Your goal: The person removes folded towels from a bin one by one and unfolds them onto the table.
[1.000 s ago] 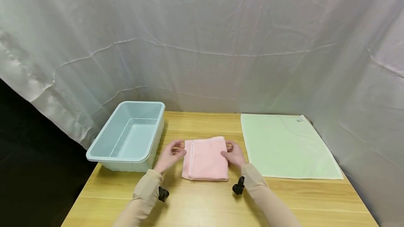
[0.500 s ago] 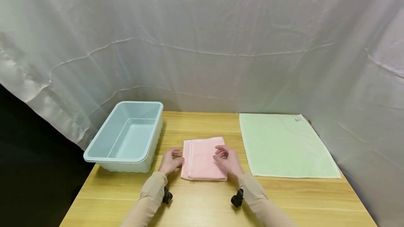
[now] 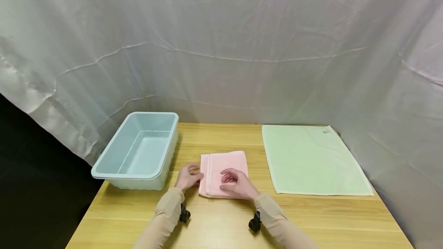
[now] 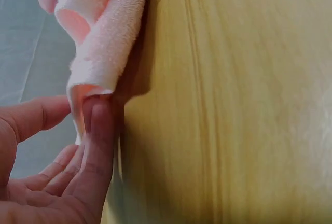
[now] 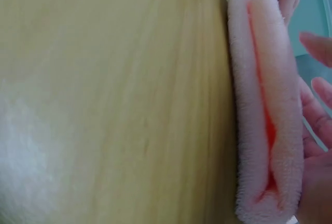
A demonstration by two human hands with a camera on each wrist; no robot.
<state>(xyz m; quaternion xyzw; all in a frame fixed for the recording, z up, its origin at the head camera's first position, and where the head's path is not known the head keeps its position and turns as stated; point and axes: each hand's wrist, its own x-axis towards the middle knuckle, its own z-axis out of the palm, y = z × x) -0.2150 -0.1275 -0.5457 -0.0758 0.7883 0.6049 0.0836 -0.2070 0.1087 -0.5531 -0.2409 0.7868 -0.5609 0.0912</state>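
Observation:
A pink towel (image 3: 228, 160) lies folded in layers at the middle of the table, its white-edged band along the left side. At that left edge my left hand (image 3: 187, 176) pinches a layer of cloth. In the left wrist view, fingertips reach inside the towel's open fold (image 4: 96, 68) while another finger touches its outer side. My right hand (image 3: 238, 184) is over the towel's lower right part with its fingers loosely bent and nothing between them. From the right wrist view, the towel's rounded folded edge (image 5: 270, 105) hides part of that hand.
A light blue plastic tub (image 3: 128, 176) stands at the left of the wooden table (image 3: 221, 222). A pale green towel (image 3: 315, 160) lies flat at the right. Grey curtain (image 3: 221, 68) hangs behind the table.
My right hand has left the towel's right edge and moved left over the cloth. My left hand has come down slightly and taken hold of the left edge.

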